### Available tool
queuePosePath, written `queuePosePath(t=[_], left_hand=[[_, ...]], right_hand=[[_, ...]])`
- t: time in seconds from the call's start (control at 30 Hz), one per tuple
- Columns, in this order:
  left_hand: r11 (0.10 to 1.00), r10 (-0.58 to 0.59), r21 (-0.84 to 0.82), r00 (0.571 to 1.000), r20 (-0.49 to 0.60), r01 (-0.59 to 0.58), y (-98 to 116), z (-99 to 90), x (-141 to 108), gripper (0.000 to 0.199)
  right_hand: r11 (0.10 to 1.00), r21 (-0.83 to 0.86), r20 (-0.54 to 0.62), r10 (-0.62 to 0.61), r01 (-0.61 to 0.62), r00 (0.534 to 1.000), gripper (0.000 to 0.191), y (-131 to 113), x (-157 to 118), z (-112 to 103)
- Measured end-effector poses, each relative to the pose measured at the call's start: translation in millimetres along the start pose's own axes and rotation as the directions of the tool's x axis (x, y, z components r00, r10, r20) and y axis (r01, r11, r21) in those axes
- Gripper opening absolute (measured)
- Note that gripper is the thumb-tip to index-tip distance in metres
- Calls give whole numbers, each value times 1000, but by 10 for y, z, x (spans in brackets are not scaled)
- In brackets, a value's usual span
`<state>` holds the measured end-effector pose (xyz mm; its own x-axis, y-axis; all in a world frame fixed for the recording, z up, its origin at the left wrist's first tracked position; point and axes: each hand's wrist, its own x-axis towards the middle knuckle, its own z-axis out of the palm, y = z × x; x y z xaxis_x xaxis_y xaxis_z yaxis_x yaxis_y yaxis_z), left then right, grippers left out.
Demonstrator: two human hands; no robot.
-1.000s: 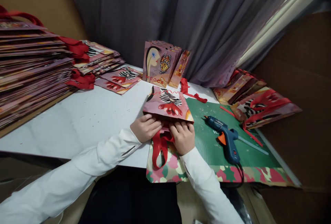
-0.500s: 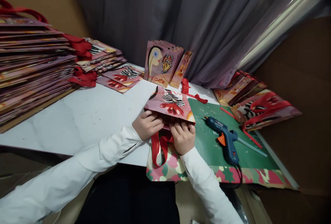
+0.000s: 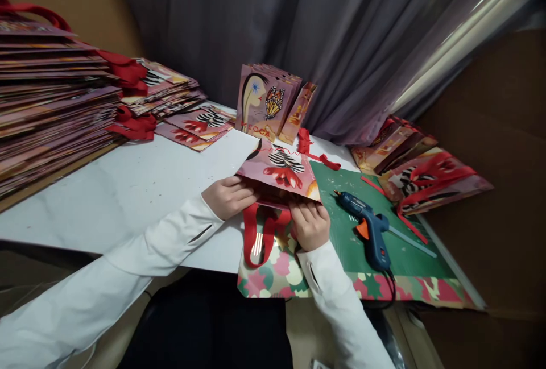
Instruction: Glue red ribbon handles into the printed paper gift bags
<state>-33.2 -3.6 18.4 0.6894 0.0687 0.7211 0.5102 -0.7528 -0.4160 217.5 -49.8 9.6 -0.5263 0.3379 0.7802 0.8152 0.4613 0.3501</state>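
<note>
A pink printed paper gift bag (image 3: 279, 167) with a zebra pattern and a red flower lies on the table, its open mouth toward me. My left hand (image 3: 230, 197) grips the mouth's left edge with curled fingers. At the right edge my right hand (image 3: 311, 222) has its fingers closed over the rim, the tips partly hidden. Between the hands a red ribbon handle (image 3: 251, 244) hangs in a loop from the bag's near side, over a floral-patterned sheet (image 3: 281, 281). Right of my right hand, a blue glue gun (image 3: 371, 227) rests on its side on a green cutting mat (image 3: 341, 249).
A tall stack of flat printed bags (image 3: 51, 102) fills the left side, with a lower stack (image 3: 170, 93) behind it. Folded bags (image 3: 262, 102) stand upright at the back. More bags with red ribbon (image 3: 439, 178) lean at the right. Ribbon scraps (image 3: 328, 161) lie near the mat.
My hands have moved apart along the bag's mouth, the left one leftward and the right one slightly right. The mouth's near edge and the ribbon loop show more. The view has shifted slightly.
</note>
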Motion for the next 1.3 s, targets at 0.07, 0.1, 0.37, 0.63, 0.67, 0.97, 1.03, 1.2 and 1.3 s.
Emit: queuePosePath(t=[0.07,0.1,0.37,0.63,0.67,0.97,1.03,1.2,1.3], left_hand=[[1000,0,2,1000,-15,0,-10,-7,1,29],[1000,4,2,1000,-15,-4,-17,-14,7,32],[1000,9,8,999,-31,-9,-16,-28,26,33],[999,31,-14,999,31,-30,-18,-93,63,35],[1000,31,1,998,48,-31,-23,-106,76,33],[992,51,116,998,-39,-46,-53,-152,70,31],[990,65,129,996,-59,-57,-51,-158,76,33],[989,51,142,999,1,-50,-28,-147,117,33],[987,24,157,998,54,-32,11,-126,146,32]], right_hand=[[1000,-23,27,-19,20,999,30,19,-13,-5],[999,-36,50,-24,26,998,30,36,-24,-6],[1000,11,77,-14,13,997,33,88,-53,-6],[1000,12,24,13,-13,1000,30,49,-45,-17],[1000,6,38,8,-8,999,30,56,-51,-19],[1000,9,31,11,-11,999,32,96,-57,9],[999,19,-11,36,-36,999,33,92,-54,4],[997,-4,68,77,-76,995,32,59,-36,-5],[993,-2,143,116,-117,983,35,29,-13,15]])
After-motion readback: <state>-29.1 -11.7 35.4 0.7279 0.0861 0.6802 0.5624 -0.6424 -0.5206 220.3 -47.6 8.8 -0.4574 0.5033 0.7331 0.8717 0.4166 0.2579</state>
